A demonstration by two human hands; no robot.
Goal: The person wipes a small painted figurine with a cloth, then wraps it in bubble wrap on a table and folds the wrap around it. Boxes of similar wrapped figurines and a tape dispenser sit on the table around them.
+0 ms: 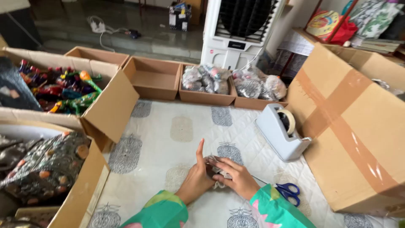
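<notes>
My left hand (197, 177) and my right hand (236, 177) meet low in the middle of the view, over a pale quilted cloth (168, 135) with grey block prints. Between them they hold a small, crumpled, patterned packet (215, 168), mostly hidden by my fingers. My left index finger points straight up while the other fingers press against the packet. My right hand covers the packet from the right, fingers curled over it. Both sleeves are green with pink.
Blue-handled scissors (289, 191) lie right of my right hand. A grey tape dispenser (280, 131) stands beyond them. A large taped carton (354, 126) fills the right. Open cartons (154, 78) line the back and left, some holding wrapped bundles (206, 78) and colourful items (63, 86).
</notes>
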